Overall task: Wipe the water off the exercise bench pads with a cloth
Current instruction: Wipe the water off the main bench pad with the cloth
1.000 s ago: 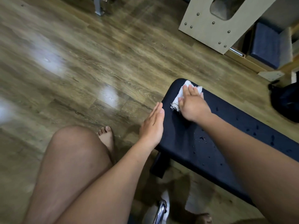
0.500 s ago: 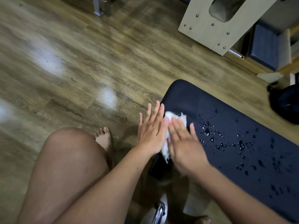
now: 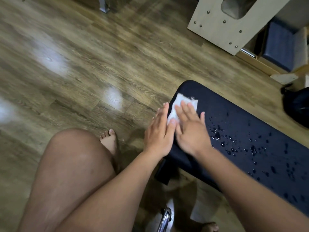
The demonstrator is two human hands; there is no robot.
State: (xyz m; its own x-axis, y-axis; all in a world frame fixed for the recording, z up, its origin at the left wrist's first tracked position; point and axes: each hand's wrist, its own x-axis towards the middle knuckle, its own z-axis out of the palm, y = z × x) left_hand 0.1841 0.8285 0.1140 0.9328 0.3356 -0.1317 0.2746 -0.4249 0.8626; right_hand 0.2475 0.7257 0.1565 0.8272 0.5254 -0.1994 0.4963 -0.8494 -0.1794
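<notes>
Wood-plank floor (image 3: 83,72) spreads around my padded counter (image 3: 234,104), whose long axis runs from the rounded end by my hands off to the lower right. My right hand (image 3: 190,131) lies flat, fingers (image 3: 184,108) straight, pressing the cloth (image 3: 180,101) near that end. My left hand (image 3: 158,133), also straight-fingered, stands at the edge beside it. Water drops (image 3: 217,134) lie rightward of the cloth, nearest my right hand.

Right hand (image 3: 190,131) hides much of the cloth (image 3: 179,101); bench pad (image 3: 242,108) cropped right.
</notes>
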